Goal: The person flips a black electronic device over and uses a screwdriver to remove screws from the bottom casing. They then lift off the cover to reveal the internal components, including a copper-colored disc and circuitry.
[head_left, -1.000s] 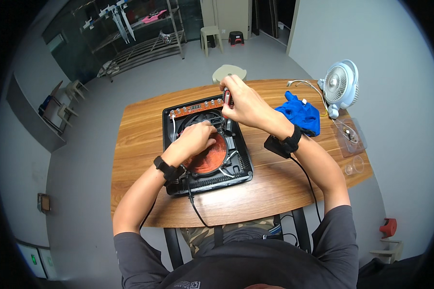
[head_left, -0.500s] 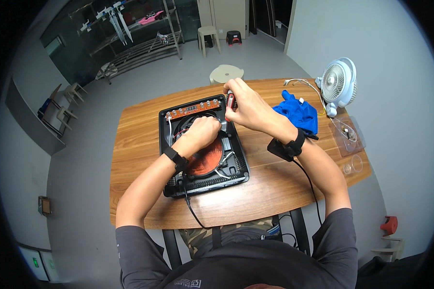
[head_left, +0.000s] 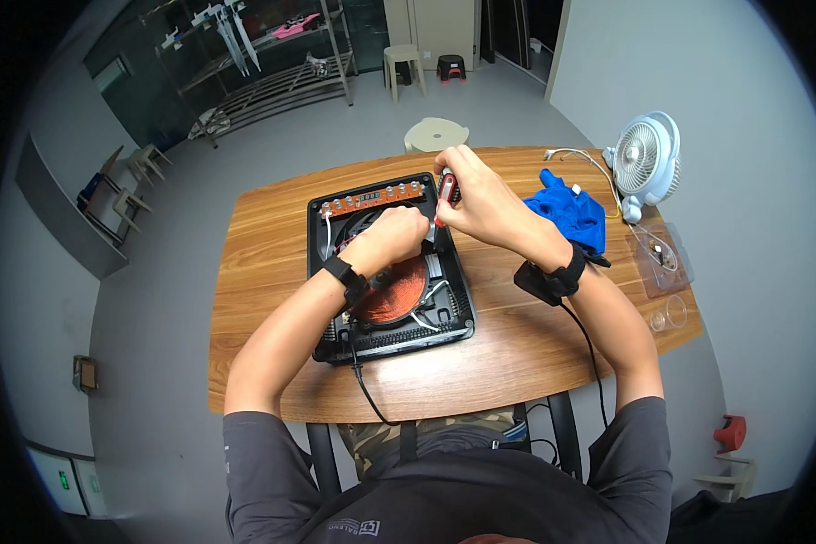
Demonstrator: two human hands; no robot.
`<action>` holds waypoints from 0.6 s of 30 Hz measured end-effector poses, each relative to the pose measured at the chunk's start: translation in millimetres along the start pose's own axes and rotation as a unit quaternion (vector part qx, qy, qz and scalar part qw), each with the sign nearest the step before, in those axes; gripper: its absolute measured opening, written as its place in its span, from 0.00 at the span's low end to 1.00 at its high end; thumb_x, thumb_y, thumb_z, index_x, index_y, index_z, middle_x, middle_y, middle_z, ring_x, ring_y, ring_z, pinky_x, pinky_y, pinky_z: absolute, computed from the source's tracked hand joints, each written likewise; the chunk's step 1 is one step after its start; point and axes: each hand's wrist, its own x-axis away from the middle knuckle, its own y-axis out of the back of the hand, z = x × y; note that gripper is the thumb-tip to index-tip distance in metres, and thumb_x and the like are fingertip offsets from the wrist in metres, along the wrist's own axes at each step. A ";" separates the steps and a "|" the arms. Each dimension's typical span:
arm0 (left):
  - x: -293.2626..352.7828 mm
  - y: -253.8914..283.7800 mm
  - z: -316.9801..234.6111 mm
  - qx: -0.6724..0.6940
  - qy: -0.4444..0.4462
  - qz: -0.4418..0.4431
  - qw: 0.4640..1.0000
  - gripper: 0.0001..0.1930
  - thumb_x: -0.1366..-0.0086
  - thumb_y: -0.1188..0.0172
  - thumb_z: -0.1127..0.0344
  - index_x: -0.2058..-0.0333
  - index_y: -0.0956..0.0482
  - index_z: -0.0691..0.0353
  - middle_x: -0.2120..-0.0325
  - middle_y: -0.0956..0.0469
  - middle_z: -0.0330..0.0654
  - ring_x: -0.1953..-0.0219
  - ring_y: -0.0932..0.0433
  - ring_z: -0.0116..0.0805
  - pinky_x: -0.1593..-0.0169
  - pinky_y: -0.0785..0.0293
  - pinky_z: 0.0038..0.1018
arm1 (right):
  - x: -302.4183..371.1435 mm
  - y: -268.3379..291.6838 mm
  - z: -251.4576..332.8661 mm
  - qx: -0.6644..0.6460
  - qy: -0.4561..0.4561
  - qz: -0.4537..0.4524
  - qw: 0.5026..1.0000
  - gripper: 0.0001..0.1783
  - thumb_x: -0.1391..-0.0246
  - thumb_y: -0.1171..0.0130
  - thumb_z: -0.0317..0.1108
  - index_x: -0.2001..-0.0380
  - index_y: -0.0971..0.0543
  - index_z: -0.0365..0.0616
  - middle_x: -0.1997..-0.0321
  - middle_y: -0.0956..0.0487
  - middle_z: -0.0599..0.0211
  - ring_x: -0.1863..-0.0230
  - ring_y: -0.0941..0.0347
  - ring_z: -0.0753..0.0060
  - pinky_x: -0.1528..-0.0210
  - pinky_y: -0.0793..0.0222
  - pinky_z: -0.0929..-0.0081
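A wooden table (head_left: 272, 227) fills the middle of the view, and every place below is told from the opened induction cooker (head_left: 385, 263) that lies flat on it, a little left of the table's centre. The cooker's black housing has no top plate, so its inner parts show. Well to the right of the cooker, at the table's far right corner, stands a small white fan (head_left: 646, 161). Between the cooker and the fan lies a crumpled blue cloth (head_left: 571, 216), just apart from the cooker's right edge. In the cooker's middle sits the round copper coil (head_left: 394, 295), partly covered by the left wrist. Along the cooker's far edge runs an orange circuit board strip (head_left: 372, 198) with a row of buttons. The left hand (head_left: 392, 238) rests over the cooker's upper middle, fingers curled into a loose fist and pressed down on the parts there; what it grips cannot be told. The right hand (head_left: 480, 201) hovers over the cooker's far right corner, fingers closed around a red-and-black screwdriver (head_left: 444, 192), whose tip points down into the housing beside the left hand. A black cable (head_left: 367, 394) leaves the cooker's near edge and drops over the table's front.
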 end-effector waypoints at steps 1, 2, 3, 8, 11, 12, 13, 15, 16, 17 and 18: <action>0.0 -1.6 2.4 0.006 -0.002 -0.006 1.000 0.06 0.48 0.36 0.71 0.80 0.18 0.68 0.76 0.18 0.54 0.70 0.16 0.54 0.62 0.19 0.44 | 0.1 -0.8 -0.3 0.000 0.003 -0.004 1.000 0.22 0.50 0.38 0.24 0.52 0.31 0.36 0.55 0.29 0.47 0.59 0.25 0.42 0.57 0.26 0.54; -0.9 0.2 2.1 0.009 0.002 0.007 1.000 0.06 0.48 0.35 0.71 0.78 0.18 0.68 0.75 0.17 0.54 0.69 0.16 0.54 0.62 0.19 0.44 | 0.8 -1.3 -1.8 0.001 0.005 -0.008 1.000 0.21 0.50 0.38 0.24 0.53 0.31 0.36 0.56 0.29 0.48 0.60 0.25 0.45 0.57 0.26 0.57; -1.7 2.1 1.9 0.012 0.006 0.019 1.000 0.07 0.48 0.35 0.70 0.77 0.18 0.69 0.74 0.17 0.54 0.68 0.16 0.54 0.61 0.19 0.44 | 1.4 -1.4 -2.8 0.003 0.007 -0.013 1.000 0.21 0.50 0.37 0.23 0.54 0.31 0.36 0.57 0.30 0.50 0.61 0.26 0.49 0.58 0.26 0.60; -1.6 -2.0 1.9 0.026 0.033 0.050 0.998 0.14 0.44 0.32 0.64 0.66 0.16 0.71 0.61 0.17 0.59 0.57 0.16 0.56 0.53 0.19 0.44 | 1.4 0.8 2.4 -0.002 -0.013 0.009 1.000 0.22 0.50 0.39 0.25 0.51 0.31 0.36 0.54 0.29 0.46 0.57 0.25 0.39 0.55 0.26 0.51; -0.8 -11.4 0.5 0.022 0.041 0.054 0.997 0.17 0.42 0.35 0.65 0.62 0.20 0.76 0.56 0.20 0.61 0.58 0.17 0.59 0.54 0.19 0.47 | 1.5 0.8 4.1 0.002 -0.009 0.010 1.000 0.22 0.49 0.39 0.26 0.51 0.31 0.36 0.54 0.29 0.46 0.56 0.25 0.39 0.55 0.26 0.51; -0.8 -14.1 1.6 0.018 0.037 0.055 0.998 0.17 0.41 0.36 0.64 0.61 0.20 0.76 0.55 0.21 0.62 0.58 0.17 0.60 0.53 0.19 0.47 | 1.6 0.7 4.3 0.002 -0.008 0.010 1.000 0.22 0.49 0.39 0.26 0.51 0.31 0.36 0.54 0.29 0.46 0.56 0.25 0.38 0.55 0.26 0.51; -0.6 -16.6 3.1 0.014 0.034 0.056 0.998 0.17 0.40 0.37 0.64 0.61 0.20 0.77 0.55 0.22 0.63 0.57 0.17 0.61 0.53 0.19 0.48 | 1.4 0.7 4.6 0.001 -0.004 0.007 1.000 0.22 0.49 0.38 0.26 0.51 0.31 0.36 0.54 0.29 0.46 0.56 0.25 0.38 0.55 0.26 0.51; -1.8 -17.0 3.3 0.027 0.038 0.041 0.998 0.17 0.39 0.39 0.63 0.62 0.20 0.76 0.55 0.22 0.64 0.57 0.17 0.62 0.52 0.19 0.48 | 2.0 1.8 4.5 0.001 0.002 0.001 1.000 0.22 0.50 0.38 0.26 0.51 0.31 0.36 0.54 0.29 0.46 0.55 0.25 0.38 0.55 0.26 0.51; -1.9 -17.1 3.6 0.034 0.041 0.033 0.998 0.17 0.38 0.40 0.63 0.62 0.20 0.76 0.55 0.22 0.64 0.57 0.17 0.62 0.52 0.20 0.49 | 2.0 2.1 4.5 -0.002 -0.002 0.002 1.000 0.22 0.50 0.38 0.26 0.51 0.31 0.36 0.54 0.29 0.46 0.55 0.25 0.38 0.55 0.27 0.51; -0.6 -17.3 4.2 0.029 0.039 0.040 0.998 0.16 0.38 0.41 0.63 0.63 0.19 0.76 0.55 0.22 0.64 0.57 0.18 0.62 0.52 0.20 0.49 | 2.1 1.9 4.6 -0.006 -0.005 0.003 1.000 0.23 0.50 0.38 0.26 0.51 0.31 0.36 0.55 0.29 0.46 0.55 0.26 0.38 0.55 0.27 0.51; 1.1 -17.5 4.9 0.024 0.036 0.048 0.998 0.16 0.37 0.42 0.63 0.63 0.19 0.75 0.55 0.22 0.63 0.57 0.18 0.62 0.52 0.20 0.49 | 2.0 1.6 4.6 -0.010 -0.009 0.004 1.000 0.23 0.50 0.38 0.26 0.51 0.31 0.36 0.55 0.29 0.46 0.55 0.26 0.38 0.55 0.27 0.51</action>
